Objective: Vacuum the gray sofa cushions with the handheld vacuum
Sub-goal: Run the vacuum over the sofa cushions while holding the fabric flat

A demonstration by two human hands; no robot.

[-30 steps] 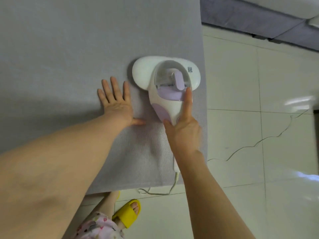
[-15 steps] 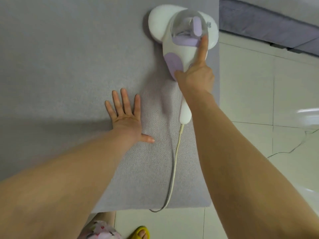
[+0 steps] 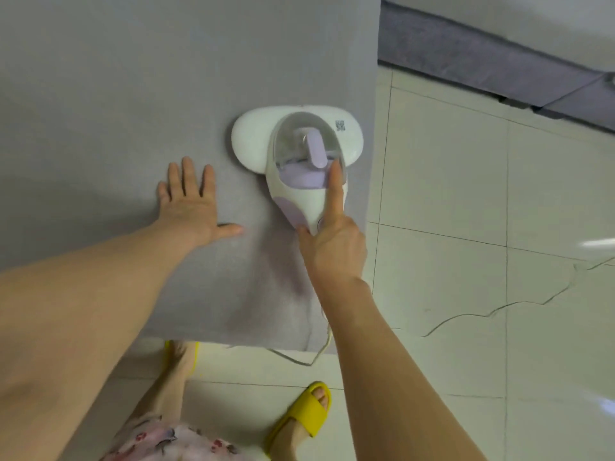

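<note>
Hands, head view.
Left hand (image 3: 186,207): flat, fingers straight and spread, palm down on the gray sofa cushion (image 3: 133,94), just left of the handheld vacuum (image 3: 299,154) and not touching it.
Right hand (image 3: 332,247): wrapped round the vacuum's handle, index finger (image 3: 334,191) laid straight along the body toward the clear dust cup.
Vacuum: white and lilac, wide head flat on the cushion, close to its right edge.
Power cord (image 3: 319,351): runs from the rear of the handle over the cushion's front edge to the tiled floor (image 3: 466,227), near a yellow slipper (image 3: 306,410).
Hazards, as judged:
- The head may slip off the right edge if a stroke drifts outward.
- The cord may catch underfoot, or drag on the cushion's edge and jerk the handle.
- The left thumb lies near the vacuum's likely path.
</note>
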